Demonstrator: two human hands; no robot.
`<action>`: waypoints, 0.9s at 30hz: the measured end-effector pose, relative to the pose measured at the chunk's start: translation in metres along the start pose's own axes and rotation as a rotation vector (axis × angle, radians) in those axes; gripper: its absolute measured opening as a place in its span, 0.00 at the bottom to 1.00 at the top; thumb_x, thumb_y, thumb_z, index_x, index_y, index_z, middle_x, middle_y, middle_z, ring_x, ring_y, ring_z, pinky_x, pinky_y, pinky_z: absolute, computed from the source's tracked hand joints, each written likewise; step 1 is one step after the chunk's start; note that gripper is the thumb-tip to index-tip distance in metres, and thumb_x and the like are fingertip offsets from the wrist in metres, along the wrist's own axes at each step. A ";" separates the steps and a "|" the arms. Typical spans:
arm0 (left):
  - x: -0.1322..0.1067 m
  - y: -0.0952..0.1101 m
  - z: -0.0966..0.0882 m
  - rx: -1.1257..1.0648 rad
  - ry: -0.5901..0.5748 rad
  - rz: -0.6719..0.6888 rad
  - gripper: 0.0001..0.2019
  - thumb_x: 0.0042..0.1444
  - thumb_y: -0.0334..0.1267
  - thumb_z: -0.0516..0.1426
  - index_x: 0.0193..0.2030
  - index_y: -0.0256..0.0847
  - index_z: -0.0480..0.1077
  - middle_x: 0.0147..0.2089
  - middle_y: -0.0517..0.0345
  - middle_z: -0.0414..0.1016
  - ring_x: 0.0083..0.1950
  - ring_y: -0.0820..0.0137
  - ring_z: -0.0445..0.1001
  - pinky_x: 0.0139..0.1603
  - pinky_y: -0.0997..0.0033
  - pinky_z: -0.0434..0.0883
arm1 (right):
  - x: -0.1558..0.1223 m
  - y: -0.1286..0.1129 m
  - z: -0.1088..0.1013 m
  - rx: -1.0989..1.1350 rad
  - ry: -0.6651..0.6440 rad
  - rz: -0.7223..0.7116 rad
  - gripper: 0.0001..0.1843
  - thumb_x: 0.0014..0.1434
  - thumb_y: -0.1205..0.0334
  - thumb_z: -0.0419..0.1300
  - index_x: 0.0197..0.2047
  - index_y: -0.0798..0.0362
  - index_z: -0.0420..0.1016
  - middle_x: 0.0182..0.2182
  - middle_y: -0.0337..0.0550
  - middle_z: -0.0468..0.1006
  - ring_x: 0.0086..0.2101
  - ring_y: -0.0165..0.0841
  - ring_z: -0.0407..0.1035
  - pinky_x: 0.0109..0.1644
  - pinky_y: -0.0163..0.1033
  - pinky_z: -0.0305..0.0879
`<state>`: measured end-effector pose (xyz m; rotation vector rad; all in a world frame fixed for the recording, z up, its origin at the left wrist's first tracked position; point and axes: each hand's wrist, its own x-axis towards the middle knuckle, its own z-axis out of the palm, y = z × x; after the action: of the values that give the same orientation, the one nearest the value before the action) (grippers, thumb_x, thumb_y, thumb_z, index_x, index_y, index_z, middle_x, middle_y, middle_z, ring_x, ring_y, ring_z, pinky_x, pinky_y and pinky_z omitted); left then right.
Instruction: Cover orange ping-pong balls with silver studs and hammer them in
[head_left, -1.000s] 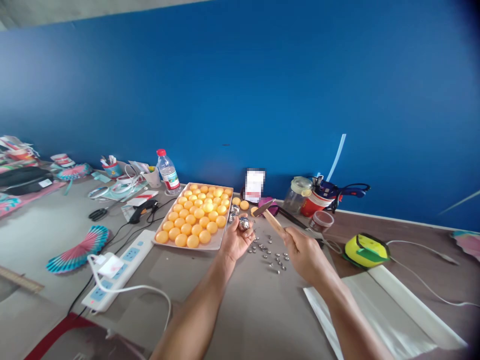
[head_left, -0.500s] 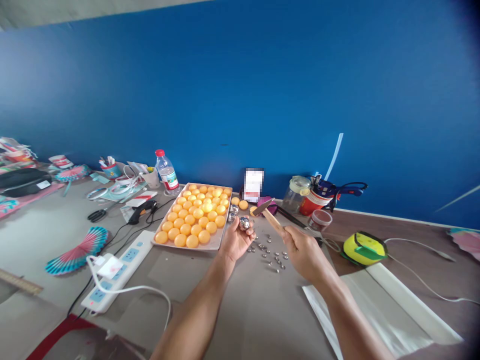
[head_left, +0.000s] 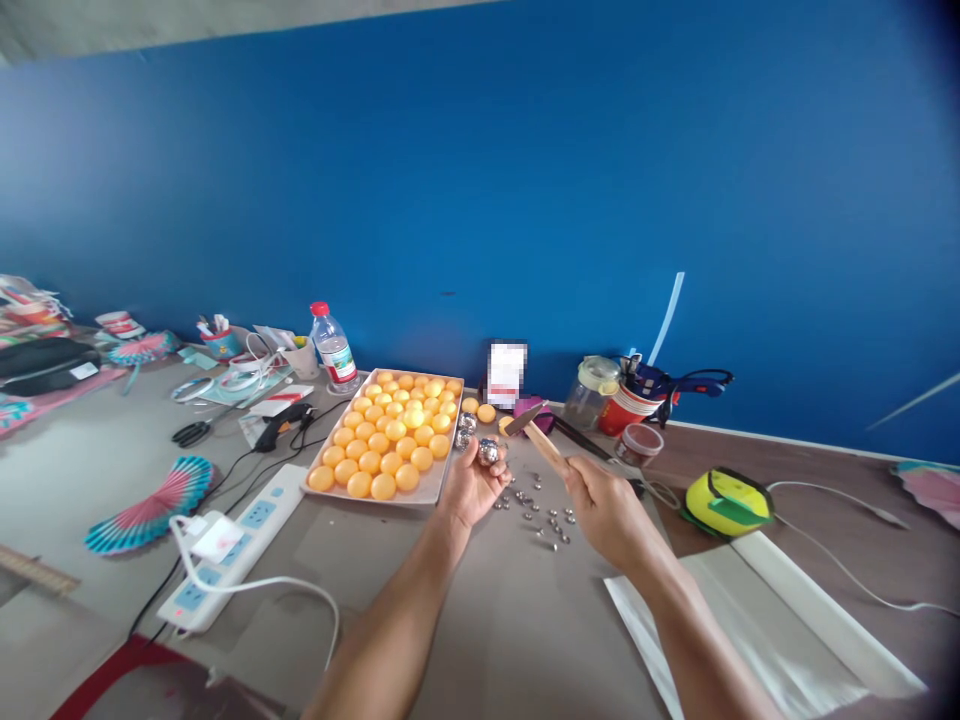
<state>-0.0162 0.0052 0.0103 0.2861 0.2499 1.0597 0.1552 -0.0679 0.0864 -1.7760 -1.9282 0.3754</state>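
Observation:
Between the thumb and fingers of my left hand [head_left: 469, 488] is a shiny silver ball [head_left: 488, 452]. My right hand [head_left: 606, 505] grips a hammer [head_left: 546, 446] by its wooden handle, with the dark metal head above and to the right of the ball, apart from it. Two more silver balls [head_left: 466, 424] lie just behind my left hand. Several small shiny metal pieces [head_left: 553, 522] are scattered on the table between my hands. To the left, a shallow tray [head_left: 444, 488] holds rows of orange balls [head_left: 390, 462]; a few others [head_left: 486, 413] lie outside it.
A power strip [head_left: 234, 550], a folding fan [head_left: 154, 506] and a bottle [head_left: 334, 350] stand or lie to the left. At the right are a glass jar [head_left: 592, 392], a red cup [head_left: 626, 412], a yellow-green tape measure [head_left: 726, 502] and a white sheet [head_left: 765, 610]. A blue wall rises behind.
The view has shifted very slightly. Both hands keep nearly the same pose, with the silver ball and the hammer still held.

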 end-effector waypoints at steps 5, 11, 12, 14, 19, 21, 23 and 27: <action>-0.001 0.002 0.002 0.005 -0.003 0.045 0.11 0.54 0.43 0.54 0.34 0.36 0.66 0.25 0.62 0.59 0.22 0.79 0.55 0.28 0.75 0.60 | 0.000 0.000 0.003 -0.014 0.010 -0.010 0.13 0.61 0.57 0.41 0.27 0.50 0.58 0.18 0.35 0.63 0.20 0.28 0.54 0.25 0.32 0.46; 0.000 0.004 0.003 0.002 0.029 0.062 0.15 0.56 0.49 0.50 0.32 0.38 0.64 0.23 0.63 0.59 0.19 0.80 0.49 0.24 0.77 0.57 | -0.001 -0.004 0.000 -0.028 0.030 -0.035 0.13 0.61 0.57 0.41 0.28 0.51 0.59 0.19 0.35 0.64 0.20 0.28 0.54 0.25 0.32 0.46; 0.000 0.004 0.004 0.004 0.036 0.059 0.16 0.56 0.50 0.49 0.31 0.38 0.63 0.23 0.63 0.58 0.18 0.80 0.48 0.23 0.76 0.56 | -0.001 -0.004 0.000 -0.028 0.041 -0.040 0.13 0.61 0.58 0.41 0.28 0.51 0.59 0.19 0.36 0.64 0.20 0.28 0.54 0.25 0.32 0.46; 0.000 0.004 0.005 0.021 0.057 0.050 0.17 0.56 0.51 0.48 0.29 0.38 0.62 0.23 0.63 0.58 0.18 0.80 0.47 0.23 0.76 0.56 | -0.002 -0.006 0.002 -0.033 0.063 -0.046 0.13 0.61 0.58 0.41 0.28 0.51 0.60 0.20 0.37 0.65 0.20 0.28 0.55 0.25 0.32 0.46; 0.000 0.005 0.004 0.008 0.086 0.020 0.21 0.57 0.53 0.46 0.22 0.38 0.56 0.21 0.63 0.57 0.18 0.80 0.46 0.22 0.76 0.57 | -0.002 -0.009 0.021 -0.075 -0.030 -0.045 0.13 0.61 0.60 0.42 0.29 0.52 0.61 0.24 0.39 0.69 0.22 0.28 0.59 0.25 0.32 0.44; 0.000 0.005 0.003 -0.021 0.091 0.021 0.21 0.57 0.53 0.47 0.21 0.38 0.55 0.20 0.63 0.56 0.18 0.80 0.46 0.22 0.77 0.57 | -0.002 -0.010 0.025 -0.091 -0.079 -0.049 0.13 0.61 0.61 0.41 0.29 0.52 0.61 0.25 0.39 0.70 0.22 0.28 0.60 0.25 0.32 0.44; 0.001 0.005 0.004 -0.026 0.084 0.033 0.21 0.56 0.53 0.47 0.21 0.38 0.56 0.19 0.64 0.56 0.18 0.80 0.47 0.22 0.77 0.57 | -0.002 -0.011 0.022 -0.087 -0.080 -0.050 0.13 0.61 0.61 0.41 0.29 0.51 0.61 0.24 0.39 0.69 0.22 0.28 0.59 0.25 0.32 0.44; 0.001 0.001 0.006 0.028 0.068 0.034 0.21 0.56 0.54 0.48 0.22 0.38 0.56 0.21 0.63 0.58 0.18 0.81 0.46 0.22 0.77 0.56 | -0.002 -0.011 0.010 -0.023 0.040 -0.042 0.13 0.61 0.58 0.41 0.30 0.51 0.61 0.21 0.37 0.66 0.21 0.29 0.58 0.25 0.32 0.47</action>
<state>-0.0150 0.0056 0.0163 0.2808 0.3217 1.1010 0.1408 -0.0699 0.0832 -1.7419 -1.9461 0.3023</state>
